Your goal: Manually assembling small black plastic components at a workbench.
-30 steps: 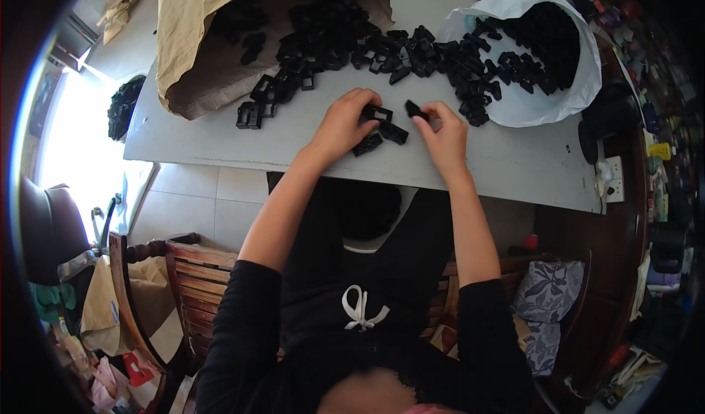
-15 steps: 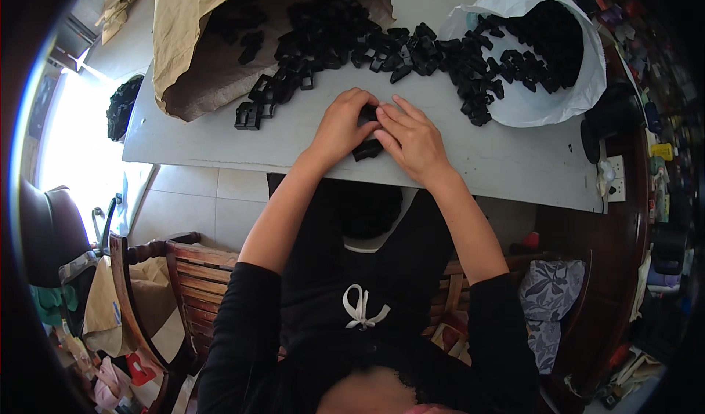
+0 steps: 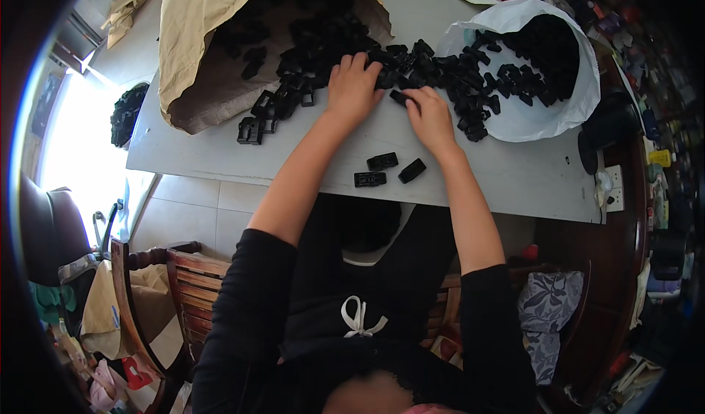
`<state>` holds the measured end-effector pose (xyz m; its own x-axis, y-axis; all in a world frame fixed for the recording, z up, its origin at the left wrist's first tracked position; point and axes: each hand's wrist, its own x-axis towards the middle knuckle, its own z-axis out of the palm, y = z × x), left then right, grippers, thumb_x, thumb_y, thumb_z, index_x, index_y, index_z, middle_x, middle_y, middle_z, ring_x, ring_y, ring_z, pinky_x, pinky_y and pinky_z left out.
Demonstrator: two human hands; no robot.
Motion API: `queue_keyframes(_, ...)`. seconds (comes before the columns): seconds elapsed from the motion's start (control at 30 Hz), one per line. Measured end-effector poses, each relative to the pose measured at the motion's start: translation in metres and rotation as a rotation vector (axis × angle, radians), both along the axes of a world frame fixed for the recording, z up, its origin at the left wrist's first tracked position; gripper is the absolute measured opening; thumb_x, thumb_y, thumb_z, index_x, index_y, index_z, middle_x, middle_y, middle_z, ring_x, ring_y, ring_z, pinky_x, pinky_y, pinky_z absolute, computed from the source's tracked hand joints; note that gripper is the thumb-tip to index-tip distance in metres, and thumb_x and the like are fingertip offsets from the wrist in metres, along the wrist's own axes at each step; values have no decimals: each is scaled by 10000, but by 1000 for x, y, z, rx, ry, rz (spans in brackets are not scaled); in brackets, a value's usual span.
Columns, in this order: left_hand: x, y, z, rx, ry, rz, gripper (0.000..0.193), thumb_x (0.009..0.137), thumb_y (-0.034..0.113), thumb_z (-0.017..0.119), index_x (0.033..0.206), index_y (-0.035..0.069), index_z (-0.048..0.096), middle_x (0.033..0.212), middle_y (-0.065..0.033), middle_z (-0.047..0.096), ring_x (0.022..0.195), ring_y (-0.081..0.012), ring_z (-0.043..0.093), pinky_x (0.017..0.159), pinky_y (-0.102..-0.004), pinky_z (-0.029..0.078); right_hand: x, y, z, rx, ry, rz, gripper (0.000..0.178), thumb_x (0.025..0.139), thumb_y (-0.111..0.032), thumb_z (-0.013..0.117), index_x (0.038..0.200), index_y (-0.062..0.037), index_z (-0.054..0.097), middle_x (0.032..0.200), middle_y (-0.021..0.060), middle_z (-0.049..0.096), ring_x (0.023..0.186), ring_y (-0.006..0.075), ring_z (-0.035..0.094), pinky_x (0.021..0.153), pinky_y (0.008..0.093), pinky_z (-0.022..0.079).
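Note:
My left hand (image 3: 355, 89) reaches to the near edge of a heap of black plastic parts (image 3: 422, 65), its fingers slightly apart and touching the parts. To its right, my right hand (image 3: 432, 119) pinches a small black plastic part (image 3: 400, 98) between thumb and fingers, just above the grey table (image 3: 301, 157). Closer to the table's front edge lie three black block-shaped pieces: one at the top (image 3: 382, 161), one below it (image 3: 369, 180) and one tilted at the right (image 3: 412, 170).
A brown paper sack (image 3: 183, 62) lies open at the left, black parts spilling from it. On the right a white plastic bag (image 3: 529, 124) holds smaller black parts. Several framed black parts (image 3: 250, 130) sit beside the sack. A wooden chair (image 3: 194, 289) stands below the table.
Both hands have parted from close together near the front edge and moved away toward the heap. Three black pieces now show where the hands were. The right hand now pinches a part.

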<state>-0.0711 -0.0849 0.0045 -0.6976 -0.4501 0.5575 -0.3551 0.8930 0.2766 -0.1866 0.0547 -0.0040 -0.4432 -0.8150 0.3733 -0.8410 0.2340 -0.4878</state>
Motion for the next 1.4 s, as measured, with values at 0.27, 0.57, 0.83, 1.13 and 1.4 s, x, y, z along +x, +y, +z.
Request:
queue_keyframes(0.27,37,20,-4,-43,45,-45,340,664,96,716,992,112,627,1085,-65,568,1066,-271,501,881,-394,416,12,37,-3,-107,-88,86,276,805,-59,699,1077,-31,665,975,70,583,729,182,590,638,283,493)
queue_keyframes(0.57,58,37,0,65,57,-245,236,757,32,632,985,68,584,905,-61,586,858,-234,575,773,-364,453,29,53,1,-157,-305,-10,340,799,3,697,1135,-34,662,1030,65,565,840,136,589,677,232,501)
queue_keyframes(0.83,43,31,-9,1176,58,-407,229,877,86,658,1095,29,620,908,-50,627,746,-92,611,652,-250,497,41,47,1,-366,-674,97,310,841,32,657,1148,-1,633,1094,47,568,974,115,569,772,253,511)
queue_keyframes(1.13,47,32,-8,694,-48,-414,324,698,19,779,1009,26,689,839,-62,579,685,-152,550,639,-293,472,39,40,7,-300,-130,201,296,729,61,691,1004,-47,703,972,81,688,958,245,628,792,330,528)
queue_keyframes(1.4,50,27,-11,709,-54,-458,345,705,-10,762,1039,28,686,875,-52,591,703,-152,556,650,-282,479,37,52,11,-44,193,276,284,807,-50,656,1077,-105,720,1199,79,656,1184,283,553,1010,396,430)
